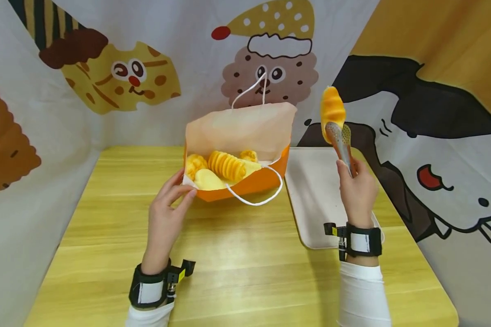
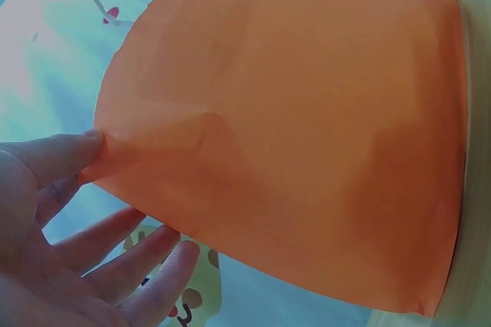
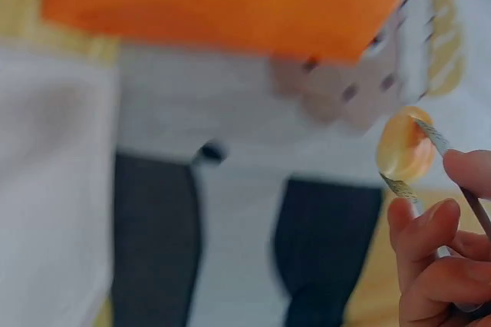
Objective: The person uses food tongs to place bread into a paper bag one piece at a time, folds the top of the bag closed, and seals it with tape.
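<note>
An orange paper bag (image 1: 262, 181) with white rope handles stands open on the table, several bread rolls (image 1: 227, 166) visible inside it. My left hand (image 1: 167, 209) pinches the bag's left rim between thumb and fingers; in the left wrist view the thumb presses the edge of the orange side (image 2: 291, 135). My right hand (image 1: 358, 193) grips metal tongs (image 1: 340, 141), raised above the tray's right side. Between the tong tips is a ridged yellow-orange bread roll (image 1: 333, 109), held upright. The right wrist view shows the same roll (image 3: 405, 145) apart from the bag.
A pale rectangular tray (image 1: 315, 200) lies right of the bag on the wood-grain table (image 1: 237, 268). Behind stands a cartoon-printed cloth (image 1: 204, 27), which also hangs along both sides. Each wrist wears a black strap with a small camera.
</note>
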The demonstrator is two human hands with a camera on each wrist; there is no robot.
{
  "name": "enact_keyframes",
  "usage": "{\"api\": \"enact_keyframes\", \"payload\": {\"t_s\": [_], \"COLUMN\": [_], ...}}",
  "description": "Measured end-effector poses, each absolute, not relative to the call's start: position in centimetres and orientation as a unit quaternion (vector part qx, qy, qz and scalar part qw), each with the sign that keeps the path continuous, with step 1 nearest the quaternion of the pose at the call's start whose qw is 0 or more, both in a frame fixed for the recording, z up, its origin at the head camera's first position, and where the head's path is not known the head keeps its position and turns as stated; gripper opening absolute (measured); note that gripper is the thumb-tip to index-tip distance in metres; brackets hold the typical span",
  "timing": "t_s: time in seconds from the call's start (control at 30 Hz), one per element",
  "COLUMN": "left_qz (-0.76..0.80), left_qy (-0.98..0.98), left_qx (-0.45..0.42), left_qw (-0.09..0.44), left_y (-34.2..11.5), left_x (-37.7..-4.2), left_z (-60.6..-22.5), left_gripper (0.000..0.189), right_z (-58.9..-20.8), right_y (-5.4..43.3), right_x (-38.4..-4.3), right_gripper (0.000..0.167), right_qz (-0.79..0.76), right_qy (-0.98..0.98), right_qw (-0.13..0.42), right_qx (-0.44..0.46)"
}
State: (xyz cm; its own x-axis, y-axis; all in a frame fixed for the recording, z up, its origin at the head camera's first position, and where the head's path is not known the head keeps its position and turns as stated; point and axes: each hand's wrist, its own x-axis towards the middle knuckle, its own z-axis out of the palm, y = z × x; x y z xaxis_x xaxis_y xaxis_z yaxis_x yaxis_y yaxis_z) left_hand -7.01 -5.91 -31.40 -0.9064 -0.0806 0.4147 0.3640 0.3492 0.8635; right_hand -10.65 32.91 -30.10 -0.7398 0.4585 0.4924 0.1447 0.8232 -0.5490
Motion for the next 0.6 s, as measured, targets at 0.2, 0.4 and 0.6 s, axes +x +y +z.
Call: {"api": "enact_keyframes", "payload": {"t_s": [0.2,0.4,0.6], "left_qz": [-0.567,-0.557,-0.555], "left_qy": [-0.794,-0.801,-0.805], "left_qx": [-0.095,-0.092,-0.083], "left_qw": [0.199,0.200,0.192], "left_y": [-5.9,-5.8,-5.9], "left_x": [-7.0,-6.9,-6.8], "left_z": [-31.4,-31.3,-31.3], "left_gripper": [0.009,0.009,0.010], "right_z": [-28.5,-29.3,-30.9], "right_y": [28.3,25.0,23.5], "right_x": [-10.0,-10.0,-10.0], "right_gripper": [0.043,0.039,0.041], "right_qz": [0.285,0.312,0.307], "right_qy": [-0.871,-0.864,-0.878], "right_qw": [0.398,0.394,0.364], "right_qx": [-0.039,0.036,0.052]}}
